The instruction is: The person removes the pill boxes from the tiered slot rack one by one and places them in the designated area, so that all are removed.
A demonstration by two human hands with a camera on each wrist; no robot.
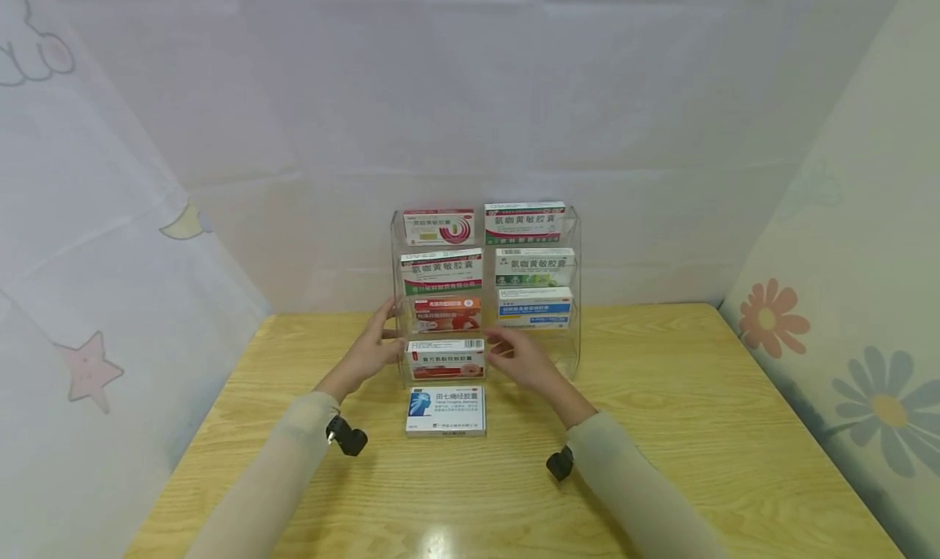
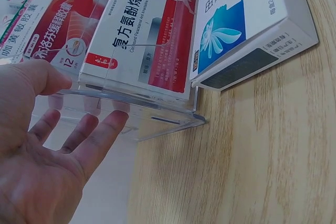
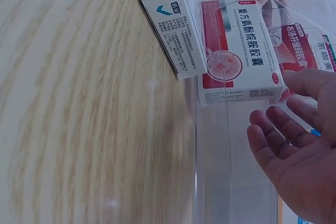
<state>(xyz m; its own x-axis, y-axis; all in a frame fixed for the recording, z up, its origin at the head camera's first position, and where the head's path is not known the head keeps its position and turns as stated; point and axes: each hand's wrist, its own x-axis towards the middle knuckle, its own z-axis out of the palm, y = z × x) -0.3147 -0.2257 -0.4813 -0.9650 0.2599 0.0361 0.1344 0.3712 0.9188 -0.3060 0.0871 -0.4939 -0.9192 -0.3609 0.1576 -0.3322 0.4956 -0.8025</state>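
Observation:
A clear acrylic rack (image 1: 576,257) holds medicine boxes in two columns. My left hand (image 1: 370,351) is at the rack's left side, with fairly straight fingers against the clear side wall (image 2: 173,116) and the thumb near its front edge. My right hand (image 1: 521,359) is at the right end of the red-and-white medicine box (image 1: 446,361) in the lowest left slot. In the right wrist view, the thumb is close to that box (image 3: 244,51); contact is unclear. The other fingers are loosely bent, holding nothing. A white-and-blue medicine box (image 1: 445,412) lies before the rack.
Above the lowest left box sits a red medicine box (image 1: 446,315). The right column holds a blue-and-white box (image 1: 534,308), a white-and-green box (image 1: 534,268) and a green-banded box (image 1: 525,224). The rack stands on a wooden table (image 1: 661,428), with a pale cloth (image 1: 470,94) behind.

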